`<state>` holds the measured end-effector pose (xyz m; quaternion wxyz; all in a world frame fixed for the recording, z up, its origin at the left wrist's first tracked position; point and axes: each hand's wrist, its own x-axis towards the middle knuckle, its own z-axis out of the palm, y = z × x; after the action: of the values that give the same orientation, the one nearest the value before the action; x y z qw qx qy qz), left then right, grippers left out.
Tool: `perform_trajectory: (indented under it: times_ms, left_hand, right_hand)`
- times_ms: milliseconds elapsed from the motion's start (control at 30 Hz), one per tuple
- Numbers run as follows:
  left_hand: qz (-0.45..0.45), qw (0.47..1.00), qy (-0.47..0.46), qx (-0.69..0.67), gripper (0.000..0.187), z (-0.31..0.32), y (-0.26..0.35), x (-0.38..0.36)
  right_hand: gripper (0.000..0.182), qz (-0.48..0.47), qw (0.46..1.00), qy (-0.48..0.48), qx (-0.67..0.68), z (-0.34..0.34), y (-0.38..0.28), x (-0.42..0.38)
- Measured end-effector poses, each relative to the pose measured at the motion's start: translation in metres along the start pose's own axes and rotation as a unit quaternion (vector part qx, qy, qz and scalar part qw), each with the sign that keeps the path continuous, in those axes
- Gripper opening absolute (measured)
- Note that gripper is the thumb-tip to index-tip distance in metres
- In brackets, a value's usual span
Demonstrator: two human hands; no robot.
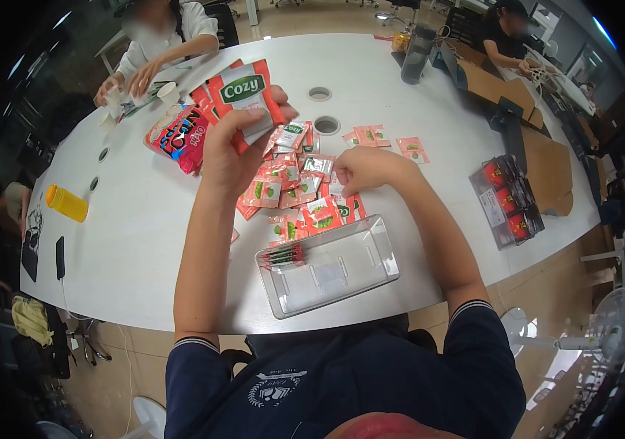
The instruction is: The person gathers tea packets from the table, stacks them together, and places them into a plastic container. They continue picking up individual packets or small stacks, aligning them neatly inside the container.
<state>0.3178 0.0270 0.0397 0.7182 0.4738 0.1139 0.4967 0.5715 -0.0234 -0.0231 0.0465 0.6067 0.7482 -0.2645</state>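
Note:
Raised above the table, my left hand (233, 139) is closed around several red-and-white Cozy sachets (243, 91), held together like a small fan. My right hand (374, 168) reaches into a loose pile of matching sachets (281, 172), its thumb and fingers pinched on a sachet (336, 186) at the pile's right side. In front of my body sits a clear plastic tray (352, 274). Several sachets stand on edge in a row (283, 256) at the tray's left end.
A red snack bag (181, 139) lies left of the pile, and a yellow bottle (67, 203) farther left. On the right are a pack of red items (506, 201), open cardboard boxes (546, 168) and a dark tumbler (418, 55). A person in white (159, 44) works across the table.

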Motion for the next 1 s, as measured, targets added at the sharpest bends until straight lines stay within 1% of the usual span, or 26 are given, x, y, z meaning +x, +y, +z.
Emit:
perform_trajectory:
  times_ms: [33,133,233,267,300,333,400,433,467,567,600,667,700,767,833,867,967,1000]
  left_hand:
    - [-0.020,1.000,0.010,-0.018,0.056,-0.003,-0.002,0.001]
    - [0.026,0.996,-0.073,-0.037,0.069,-0.004,-0.005,0.002]
    - [0.027,0.995,-0.096,0.001,0.059,0.001,-0.002,0.001]
    - [0.036,0.996,-0.074,0.022,0.063,0.003,-0.004,0.003]
    - [0.044,0.997,-0.052,0.043,0.067,0.004,-0.009,0.005]
    - [0.051,0.996,-0.031,0.066,0.072,0.004,-0.014,0.007]
    - [0.113,0.987,-0.034,0.113,0.076,-0.011,-0.042,0.011]
    - [0.148,0.978,-0.039,0.141,0.078,-0.009,-0.042,0.013]
    - [0.114,0.982,-0.041,0.143,0.085,-0.008,-0.042,0.006]
    - [0.165,0.965,-0.050,0.199,0.088,0.009,-0.040,-0.004]
    - [0.145,0.961,-0.055,0.229,0.086,0.010,-0.038,-0.002]
    - [0.060,0.991,-0.068,0.096,0.083,0.015,-0.031,-0.006]
    - [0.018,0.997,-0.074,0.028,0.081,0.020,-0.028,-0.007]
    - [0.014,0.993,-0.099,-0.057,0.079,0.018,-0.031,-0.004]
    - [0.007,0.985,-0.111,-0.134,0.081,0.015,-0.031,-0.003]
    - [0.016,0.985,-0.104,-0.133,0.083,0.016,-0.029,-0.004]
    - [0.012,0.985,-0.099,-0.138,0.079,0.018,-0.027,-0.010]
    - [0.007,0.980,-0.102,-0.170,0.076,0.020,-0.029,-0.011]
  right_hand:
    - [0.029,-0.003,1.000,0.002,0.022,-0.004,0.004,0.000]
    - [0.027,-0.003,0.994,0.015,0.105,-0.020,0.018,-0.014]
    - [0.024,0.020,0.972,0.062,0.225,-0.051,0.019,-0.043]
    - [0.024,0.028,0.959,0.086,0.269,-0.057,0.018,-0.051]
    - [0.023,0.035,0.942,0.112,0.314,-0.061,0.018,-0.056]
    - [0.028,-0.023,0.901,0.142,0.409,-0.058,0.021,-0.054]
    - [0.028,-0.077,0.822,0.188,0.532,-0.045,0.008,-0.045]
    - [0.028,-0.110,0.773,0.211,0.589,-0.043,-0.006,-0.040]
    - [0.028,-0.095,0.775,0.229,0.581,-0.039,-0.021,-0.040]
    - [0.027,-0.118,0.739,0.159,0.644,-0.025,-0.059,-0.043]
    - [0.028,-0.130,0.742,0.162,0.637,-0.018,-0.066,-0.041]
    - [0.030,-0.152,0.748,0.170,0.624,-0.008,-0.074,-0.040]
    - [0.030,-0.161,0.775,0.151,0.592,-0.011,-0.077,-0.043]
    - [0.032,-0.177,0.826,0.112,0.524,-0.021,-0.082,-0.054]
    - [0.035,-0.184,0.885,0.160,0.397,-0.025,-0.076,-0.058]
    - [0.037,-0.185,0.907,0.183,0.330,-0.026,-0.075,-0.060]
    - [0.040,-0.080,0.906,0.216,0.356,-0.029,-0.077,-0.065]
    - [0.040,-0.082,0.894,0.235,0.373,-0.029,-0.080,-0.065]
